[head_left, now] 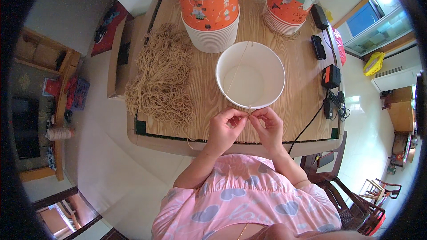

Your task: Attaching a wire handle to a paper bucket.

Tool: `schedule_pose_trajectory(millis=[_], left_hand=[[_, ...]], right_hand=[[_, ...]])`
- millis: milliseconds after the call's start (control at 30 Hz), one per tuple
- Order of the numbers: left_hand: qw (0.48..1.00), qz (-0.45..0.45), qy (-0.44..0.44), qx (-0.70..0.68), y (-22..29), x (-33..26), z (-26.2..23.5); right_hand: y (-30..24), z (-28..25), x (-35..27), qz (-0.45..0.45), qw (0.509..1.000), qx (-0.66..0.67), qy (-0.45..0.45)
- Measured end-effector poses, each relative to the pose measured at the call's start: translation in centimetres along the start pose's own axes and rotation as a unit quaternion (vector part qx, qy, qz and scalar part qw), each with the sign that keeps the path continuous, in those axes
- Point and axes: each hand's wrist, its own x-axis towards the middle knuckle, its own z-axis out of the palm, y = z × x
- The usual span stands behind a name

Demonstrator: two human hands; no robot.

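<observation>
A white paper bucket point(273, 69) stands with its mouth up near the front of the table. A thin beige string point(239, 67) crosses its mouth from the far rim to the near side. At the near rim, my left hand point(226, 128) pinches the string between thumb and fingertips. Close beside it, my right hand point(269, 129) also pinches the string, the fingertips of both hands almost touching. A small knot or loop of string shows just above the fingertips. Left of the bucket lies a tangled pile of beige strings point(160, 75).
Behind the bucket stand a tall stack of orange and green paper buckets point(207, 11) and a smaller stack point(289, 6) to its right. A black-and-orange device point(331, 77) and cables point(339, 106) lie along the table's right edge. A dark wooden chair point(342, 195) stands at the lower right.
</observation>
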Motion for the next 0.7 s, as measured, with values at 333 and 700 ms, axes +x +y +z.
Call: schedule_pose_trajectory(millis=[333,700], left_hand=[[0.996,-0.060,-0.038,-0.056,0.4,0.7,-0.4],[0.992,-0.078,-0.033,-0.089,0.3,0.5,-0.3]], right_hand=[[-1.5,-0.2,0.3,-0.178,0.964,-0.195,0.027],[-0.6,-0.5,-0.4,0.060,0.996,0.061,0.033]])
